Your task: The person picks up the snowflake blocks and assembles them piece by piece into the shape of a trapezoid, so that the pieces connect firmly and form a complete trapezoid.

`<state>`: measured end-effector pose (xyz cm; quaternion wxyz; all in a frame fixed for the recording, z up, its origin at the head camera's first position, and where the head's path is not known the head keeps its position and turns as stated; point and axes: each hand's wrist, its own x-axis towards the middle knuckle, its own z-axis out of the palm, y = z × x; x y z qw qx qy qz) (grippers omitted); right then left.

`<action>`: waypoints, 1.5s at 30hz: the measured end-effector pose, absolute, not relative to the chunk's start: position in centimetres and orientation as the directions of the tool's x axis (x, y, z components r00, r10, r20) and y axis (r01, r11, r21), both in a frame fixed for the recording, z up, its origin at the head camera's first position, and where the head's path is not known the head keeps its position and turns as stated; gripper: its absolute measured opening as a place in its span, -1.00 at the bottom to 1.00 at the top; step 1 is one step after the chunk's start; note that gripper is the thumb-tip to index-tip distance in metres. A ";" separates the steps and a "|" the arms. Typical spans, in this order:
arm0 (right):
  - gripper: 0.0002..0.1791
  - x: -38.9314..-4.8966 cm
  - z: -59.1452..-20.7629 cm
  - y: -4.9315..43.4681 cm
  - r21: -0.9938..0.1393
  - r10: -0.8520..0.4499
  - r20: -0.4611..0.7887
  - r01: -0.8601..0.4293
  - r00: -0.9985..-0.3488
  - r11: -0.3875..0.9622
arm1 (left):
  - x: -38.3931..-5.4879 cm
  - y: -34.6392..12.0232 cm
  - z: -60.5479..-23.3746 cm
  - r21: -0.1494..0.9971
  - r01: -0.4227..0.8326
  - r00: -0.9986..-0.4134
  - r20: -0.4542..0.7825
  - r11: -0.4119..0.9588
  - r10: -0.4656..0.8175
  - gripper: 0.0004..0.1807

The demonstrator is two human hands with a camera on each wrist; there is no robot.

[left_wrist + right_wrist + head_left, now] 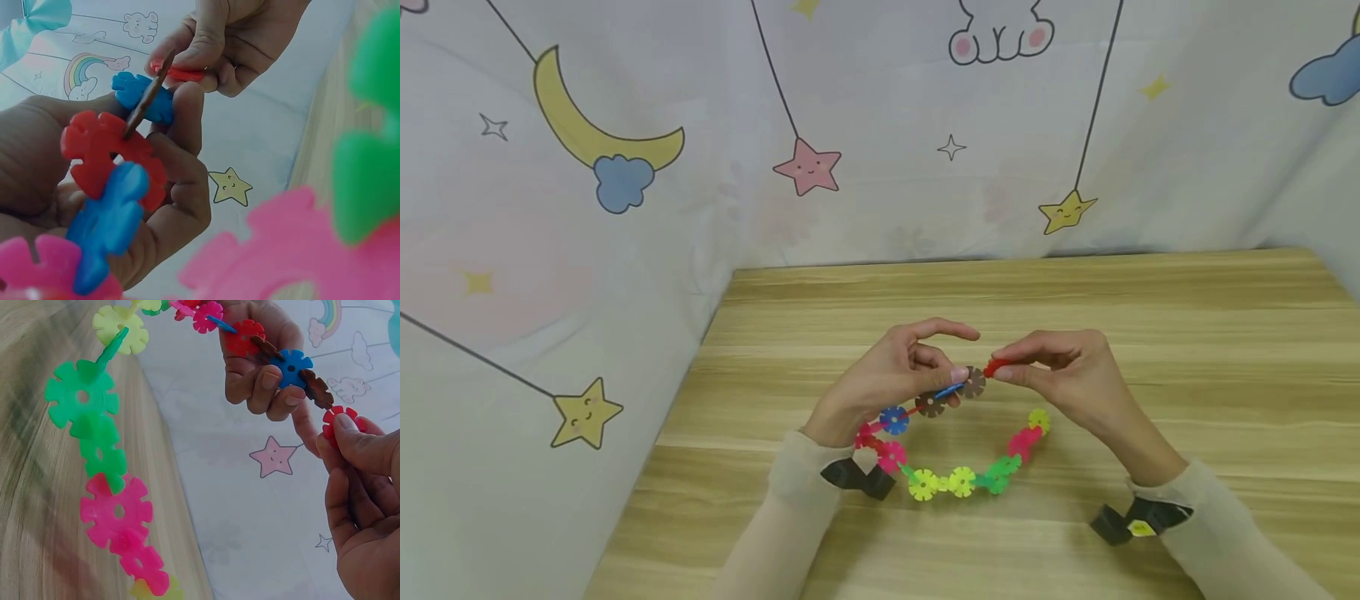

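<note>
A chain of interlocking plastic snowflake discs [962, 482] hangs in a curve from my left hand [887, 371]. Thumb and fingers of that hand pinch the chain near its end, at a blue disc [291, 367]. Beyond the blue one, a brown disc [973, 382] sticks out toward my right hand [1067, 367]. My right hand pinches a red disc [344, 422] between thumb and index finger. The red disc's edge meets the brown disc's edge; whether their slots are joined, I cannot tell. A yellow disc [1038, 421] forms the chain's other end.
The wood-grain table [1240, 367] lies under both hands. A pale cloth printed with stars and a moon [880, 100] hangs behind the table and along its left side. Each wrist wears a black camera strap [1157, 512].
</note>
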<state>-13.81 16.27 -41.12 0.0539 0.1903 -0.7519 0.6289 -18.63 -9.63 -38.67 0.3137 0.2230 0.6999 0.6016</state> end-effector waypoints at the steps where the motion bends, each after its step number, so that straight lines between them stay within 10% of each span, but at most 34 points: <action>1: -0.82 -13.8 -41.1 16.2 -0.926 -0.221 0.327 -0.359 -0.919 0.121 | -18.6 -9.6 -38.7 0.983 -0.062 -0.705 -0.165 0.171 0.690 -0.54; 23: -0.82 -13.6 -41.7 16.3 -0.914 -0.234 0.379 -0.402 -0.895 0.057 | -17.8 -8.3 -38.7 0.996 -0.030 -0.731 -0.076 0.080 0.678 -0.58; 45: -0.54 -12.0 -46.3 21.9 -0.936 -0.110 -0.032 -0.009 -0.993 0.353 | -18.2 -9.3 -38.0 0.999 0.007 -0.800 -0.019 0.042 0.600 -0.61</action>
